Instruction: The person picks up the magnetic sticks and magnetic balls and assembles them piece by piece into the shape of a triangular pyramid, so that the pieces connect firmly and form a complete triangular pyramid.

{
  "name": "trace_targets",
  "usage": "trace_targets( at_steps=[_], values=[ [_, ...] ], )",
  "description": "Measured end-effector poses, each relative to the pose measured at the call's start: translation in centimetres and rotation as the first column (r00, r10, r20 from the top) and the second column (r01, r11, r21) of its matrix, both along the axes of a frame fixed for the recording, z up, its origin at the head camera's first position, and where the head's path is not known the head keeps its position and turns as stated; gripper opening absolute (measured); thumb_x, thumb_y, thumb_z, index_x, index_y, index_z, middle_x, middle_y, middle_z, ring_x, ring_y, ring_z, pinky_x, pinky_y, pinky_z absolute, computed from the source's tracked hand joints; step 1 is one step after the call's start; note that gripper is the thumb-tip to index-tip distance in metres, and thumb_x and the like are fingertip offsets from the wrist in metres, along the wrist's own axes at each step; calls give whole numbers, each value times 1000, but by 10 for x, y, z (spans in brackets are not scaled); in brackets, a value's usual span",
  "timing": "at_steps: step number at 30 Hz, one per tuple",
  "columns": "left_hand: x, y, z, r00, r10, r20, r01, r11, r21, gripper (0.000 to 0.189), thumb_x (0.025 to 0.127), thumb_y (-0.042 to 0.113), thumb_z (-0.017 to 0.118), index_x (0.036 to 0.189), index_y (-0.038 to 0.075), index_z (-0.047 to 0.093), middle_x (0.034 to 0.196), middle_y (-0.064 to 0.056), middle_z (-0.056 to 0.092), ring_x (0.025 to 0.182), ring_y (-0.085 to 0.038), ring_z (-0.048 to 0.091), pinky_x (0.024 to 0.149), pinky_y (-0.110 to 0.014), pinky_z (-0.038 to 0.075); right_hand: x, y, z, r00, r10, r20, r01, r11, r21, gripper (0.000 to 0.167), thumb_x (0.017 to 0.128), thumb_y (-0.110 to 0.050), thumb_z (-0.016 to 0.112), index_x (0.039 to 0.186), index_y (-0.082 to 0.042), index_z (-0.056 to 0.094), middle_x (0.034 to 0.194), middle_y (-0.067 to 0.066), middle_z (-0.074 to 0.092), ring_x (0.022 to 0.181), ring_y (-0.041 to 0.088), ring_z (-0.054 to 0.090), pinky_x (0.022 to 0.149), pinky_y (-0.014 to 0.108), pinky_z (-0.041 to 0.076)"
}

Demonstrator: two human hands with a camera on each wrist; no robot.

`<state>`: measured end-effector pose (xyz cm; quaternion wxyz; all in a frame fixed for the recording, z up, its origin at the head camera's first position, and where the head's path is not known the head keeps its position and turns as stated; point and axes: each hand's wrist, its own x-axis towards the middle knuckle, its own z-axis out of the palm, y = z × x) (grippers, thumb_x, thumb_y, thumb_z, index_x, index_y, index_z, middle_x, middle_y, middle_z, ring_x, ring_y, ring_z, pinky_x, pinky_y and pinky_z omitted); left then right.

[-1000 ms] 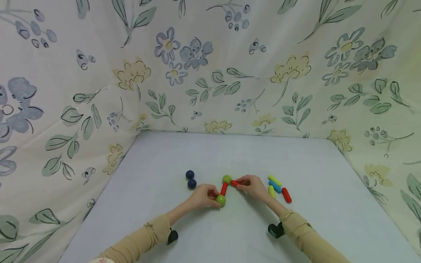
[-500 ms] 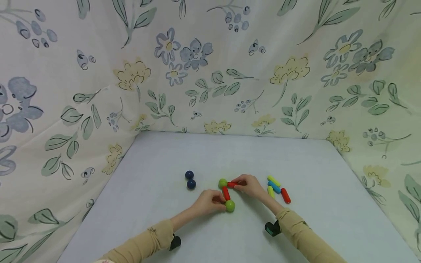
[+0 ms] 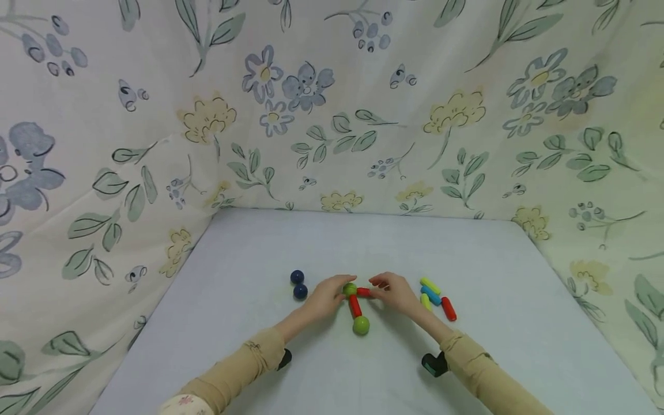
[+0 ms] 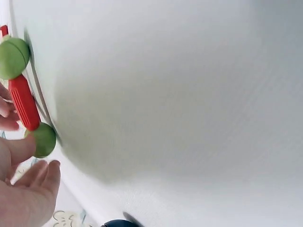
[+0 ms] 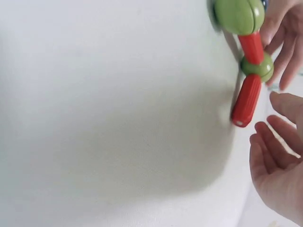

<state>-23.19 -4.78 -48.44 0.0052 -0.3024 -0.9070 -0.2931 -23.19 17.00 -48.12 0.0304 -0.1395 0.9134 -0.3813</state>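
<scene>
Two green balls are joined by a red ribbed rod (image 3: 355, 306), the near green ball (image 3: 361, 325) towards me and the far green ball (image 3: 350, 287) beyond it. A second red rod (image 5: 247, 101) extends from the far ball to the right. My left hand (image 3: 325, 297) is at the far ball with fingers spread; in the left wrist view its thumb overlaps the ball (image 4: 43, 140), and I cannot tell whether it presses on it. Beside the second rod, my right hand (image 5: 279, 156) has its fingers and thumb apart, holding nothing.
Two navy balls (image 3: 298, 285) lie left of the joined pieces. To the right, behind my right wrist, are two yellow rods (image 3: 430, 285), a blue rod (image 3: 431, 295) and a loose red rod (image 3: 448, 309). A floral cloth (image 3: 311, 144) hangs behind the white table (image 3: 259, 242).
My left hand has moved from the near ball up to the far ball. The joined pieces turned, the near ball swinging right. My right hand has let go of the second red rod.
</scene>
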Motion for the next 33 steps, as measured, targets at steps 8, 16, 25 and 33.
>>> trace_targets(
  at_steps=[8, 16, 25, 33],
  values=[
    [-1, -2, 0, 1000, -16, 19, 16, 1000, -21, 34, 85, 0, 64, 118, 6, 64, 115, -9, 68, 108, -25, 62, 95, -38, 49, 33, -3, -1, 981, 192, 35, -191, 981, -28, 28, 84, -31, 71, 95, -6, 67, 80, -2, 65, 68, 4, 53, 60, 18, 47],
    [6, -11, 7, 999, 27, 20, -27, 1000, -2, 28, 82, 2, 69, 110, 5, 68, 100, -10, 69, 92, -23, 63, 82, -35, 52, 40, -5, -4, 969, 238, 68, -238, 971, -11, 25, 81, -34, 74, 93, -12, 68, 77, -6, 63, 66, 3, 53, 59, 19, 47],
    [20, -27, 13, 986, 77, 148, -84, 996, 42, 23, 76, 7, 77, 98, 5, 71, 92, -8, 68, 85, -20, 62, 74, -29, 53, 30, 6, -3, 966, 226, 126, -225, 974, -22, 23, 84, -30, 72, 100, -13, 71, 88, -3, 68, 77, 8, 58, 63, 19, 49],
    [28, -34, 13, 977, 58, 206, -70, 996, 53, 21, 72, 9, 81, 88, 8, 68, 86, -2, 70, 79, -13, 60, 71, -23, 50, 24, 9, -3, 942, 304, 142, -301, 953, -41, 24, 84, -28, 71, 101, -10, 70, 92, 0, 69, 77, 5, 59, 67, 18, 50]
  ],
)
